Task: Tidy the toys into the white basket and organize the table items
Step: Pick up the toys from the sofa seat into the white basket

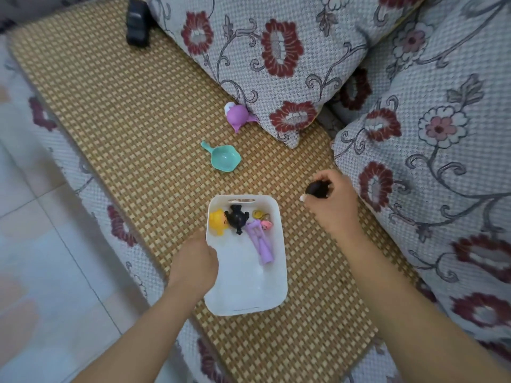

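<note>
White basket point(279, 272): on the woven mat point(110, 120), dolls inside. Your left grip point(195, 262) clasps its near-left rim; your right grip point(330, 205), just beside the basket, pinches a dark toy point(318, 187). Teal pan point(225, 160): beyond, apart.

The white basket point(279, 244) looks like smooth, matt plastic. Under it lies a woven mat point(124, 111) of tan straw-like strips, coarse and checkered. At twelve and three o'clock, the cushions point(290, 45) are nubby woven cloth with printed flowers. The teal pan point(224, 160) and purple toy point(238, 116) look like smooth plastic, faintly glossy. At nine o'clock the floor tiles point(33, 244) shine.
</note>
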### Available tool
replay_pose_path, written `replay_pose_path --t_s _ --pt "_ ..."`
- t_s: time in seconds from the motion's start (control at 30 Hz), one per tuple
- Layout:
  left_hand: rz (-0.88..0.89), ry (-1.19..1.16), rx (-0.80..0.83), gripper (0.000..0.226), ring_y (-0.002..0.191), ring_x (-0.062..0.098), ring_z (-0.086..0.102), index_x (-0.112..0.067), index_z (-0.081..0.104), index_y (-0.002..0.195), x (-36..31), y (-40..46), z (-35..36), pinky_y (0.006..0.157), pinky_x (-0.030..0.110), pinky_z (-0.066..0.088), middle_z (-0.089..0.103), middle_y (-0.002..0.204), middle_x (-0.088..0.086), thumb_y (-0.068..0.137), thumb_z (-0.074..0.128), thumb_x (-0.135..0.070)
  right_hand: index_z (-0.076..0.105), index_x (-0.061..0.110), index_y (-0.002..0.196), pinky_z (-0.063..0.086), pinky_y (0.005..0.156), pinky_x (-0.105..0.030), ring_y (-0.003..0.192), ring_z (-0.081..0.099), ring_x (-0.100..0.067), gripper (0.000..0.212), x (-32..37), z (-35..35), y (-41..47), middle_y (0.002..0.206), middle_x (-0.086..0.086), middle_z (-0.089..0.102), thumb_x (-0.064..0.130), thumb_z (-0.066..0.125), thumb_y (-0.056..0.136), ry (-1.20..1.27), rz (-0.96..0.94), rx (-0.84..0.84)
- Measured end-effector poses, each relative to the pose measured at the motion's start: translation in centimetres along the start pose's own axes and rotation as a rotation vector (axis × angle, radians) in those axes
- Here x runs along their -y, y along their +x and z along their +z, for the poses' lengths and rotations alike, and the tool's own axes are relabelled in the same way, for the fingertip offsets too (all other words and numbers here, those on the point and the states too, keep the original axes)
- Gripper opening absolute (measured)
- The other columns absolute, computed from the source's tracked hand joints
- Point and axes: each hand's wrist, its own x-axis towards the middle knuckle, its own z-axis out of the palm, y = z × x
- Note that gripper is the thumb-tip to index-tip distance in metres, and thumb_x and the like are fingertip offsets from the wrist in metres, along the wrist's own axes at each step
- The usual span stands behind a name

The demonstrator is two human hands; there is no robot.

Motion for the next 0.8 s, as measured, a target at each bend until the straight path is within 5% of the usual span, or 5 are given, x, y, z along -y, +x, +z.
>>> replay_pose_path --t_s 0.17,0.3,0.47,0.57,0.8 --pt "-0.051 -0.019 -0.006 0.01 0.073 0.029 0.051 -0.012 0.045 0.084 -1.2 -1.5 -0.3 0.063 0.034 0.041 0.051 0.077 0.007 0.089 0.037 -0.007 0.059 0.024 0.099 0.049 0.08 -0.02 0.095 0.054 -0.006 0.038 4.3 -1.2 -7.0 0.105 0.005 0.049 0.005 0.073 0.07 0.139 -0.342 0.27" --pt "-0.049 -0.013 -0.019 0.012 0.073 0.029 0.052 -0.016 0.045 0.086 -1.7 -2.7 -0.6 0.063 0.034 0.04 0.052 0.081 0.006 0.088 0.036 -0.008 0.056 0.024 0.11 0.051 0.076 -0.034 0.098 0.056 -0.017 0.038 3.9 1.5 -10.4 0.115 0.008 0.045 0.014 0.068 0.075 -0.106 -0.459 0.552" --pt "-0.044 -0.046 -0.028 0.013 0.07 0.028 0.054 -0.015 0.047 0.084 -0.9 -3.2 -0.5 0.058 0.033 0.04 0.055 0.08 0.007 0.087 0.036 -0.008 0.055 0.018 0.114 0.035 0.063 -0.027 0.103 0.048 -0.019 0.037 3.6 3.3 -10.8 0.119 0.003 0.047 0.008 0.062 0.079 -0.318 -0.593 0.606" --pt "-0.032 -0.065 -0.037 0.016 0.069 0.024 0.054 -0.016 0.048 0.082 -0.2 -3.5 -0.8 0.056 0.03 0.037 0.054 0.076 0.003 0.088 0.036 -0.008 0.051 0.019 0.111 0.049 0.062 -0.038 0.098 0.047 -0.022 0.038 3.8 4.5 -10.2 0.119 0.003 0.043 0.004 0.06 0.077 -0.354 -0.613 0.633" --pt "-0.107 -0.063 -0.076 0.014 0.071 0.03 0.053 -0.011 0.045 0.08 2.3 -2.9 -2.3 0.061 0.035 0.039 0.05 0.07 0.005 0.089 0.036 -0.006 0.043 0.024 0.127 0.043 0.093 -0.034 0.116 0.041 -0.021 0.063 5.1 6.1 -9.1 0.13 0.001 0.038 0.009 0.069 0.071 -0.445 -0.741 0.612"
